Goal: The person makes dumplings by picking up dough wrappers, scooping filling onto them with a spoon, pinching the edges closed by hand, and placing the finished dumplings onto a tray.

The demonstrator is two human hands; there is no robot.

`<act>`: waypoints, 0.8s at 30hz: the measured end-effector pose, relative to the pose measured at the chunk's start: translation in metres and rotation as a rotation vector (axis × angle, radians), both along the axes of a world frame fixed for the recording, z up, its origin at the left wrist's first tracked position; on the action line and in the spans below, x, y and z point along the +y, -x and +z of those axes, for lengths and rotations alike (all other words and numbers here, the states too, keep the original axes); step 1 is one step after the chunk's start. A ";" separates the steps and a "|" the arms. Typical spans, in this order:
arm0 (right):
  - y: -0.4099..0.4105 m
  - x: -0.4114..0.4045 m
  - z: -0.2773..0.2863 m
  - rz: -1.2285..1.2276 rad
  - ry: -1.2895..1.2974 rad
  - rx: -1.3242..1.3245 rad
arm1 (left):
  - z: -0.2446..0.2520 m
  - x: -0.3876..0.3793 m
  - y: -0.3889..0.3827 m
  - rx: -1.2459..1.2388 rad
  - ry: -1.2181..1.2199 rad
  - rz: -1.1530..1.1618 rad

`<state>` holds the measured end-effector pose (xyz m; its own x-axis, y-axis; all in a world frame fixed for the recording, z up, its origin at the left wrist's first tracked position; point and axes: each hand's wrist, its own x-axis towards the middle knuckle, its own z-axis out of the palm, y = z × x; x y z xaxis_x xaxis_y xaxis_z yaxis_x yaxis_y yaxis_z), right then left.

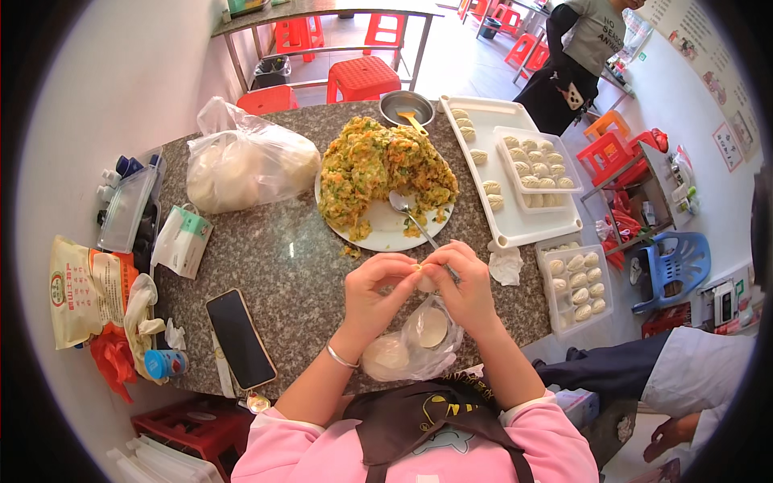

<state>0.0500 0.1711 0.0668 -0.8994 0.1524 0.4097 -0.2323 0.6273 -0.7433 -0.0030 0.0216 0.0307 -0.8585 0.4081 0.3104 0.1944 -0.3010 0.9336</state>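
Between the fingertips of my left hand (375, 290) and my right hand (464, 288) is a small dumpling (426, 284), pinched at its top edge with a bit of filling showing. A metal spoon (400, 202) rests its bowl on the white plate (386, 236); its handle runs to my right hand, and I cannot tell how firmly it is held. Chopped vegetable filling (353, 172) is heaped on that plate. Just below my hands, a clear plastic bag (445, 361) lies around round dough wrappers (431, 328).
Pleated dumplings sit in a white tray (519, 226), a clear box (537, 163) and another box (580, 287) at right. At left are a bag of dough (241, 169), a tissue pack (183, 241) and a phone (241, 338). A metal bowl (392, 102) stands behind; people are nearby.
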 end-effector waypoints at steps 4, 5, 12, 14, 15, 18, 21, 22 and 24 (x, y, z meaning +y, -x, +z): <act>-0.001 0.003 0.001 -0.060 0.116 -0.051 | -0.001 0.003 -0.001 -0.106 -0.053 -0.016; -0.002 0.005 0.005 -0.040 0.163 -0.118 | -0.001 0.002 0.000 -0.092 -0.046 -0.036; 0.001 0.005 0.013 0.080 0.127 -0.132 | -0.005 -0.001 0.000 -0.046 -0.029 -0.058; 0.000 0.003 0.007 0.000 0.090 -0.110 | -0.001 0.001 -0.002 -0.089 -0.032 -0.045; 0.001 0.001 0.007 0.002 0.091 -0.110 | 0.000 0.001 -0.003 -0.132 -0.033 -0.026; 0.001 -0.001 0.006 0.039 0.024 -0.035 | -0.005 0.001 -0.002 -0.123 -0.081 -0.005; 0.002 -0.001 0.001 0.011 0.042 -0.041 | -0.001 0.006 -0.005 -0.286 -0.185 -0.052; 0.002 -0.002 -0.002 -0.017 0.071 -0.032 | -0.001 0.006 -0.004 -0.285 -0.186 -0.055; 0.001 -0.003 -0.003 -0.044 0.098 -0.024 | -0.005 0.005 -0.004 -0.709 -0.351 -0.269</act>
<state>0.0486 0.1678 0.0639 -0.9001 0.2307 0.3696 -0.1877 0.5602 -0.8068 0.0006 0.0262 0.0259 -0.7854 0.6073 -0.1193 -0.5239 -0.5497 0.6506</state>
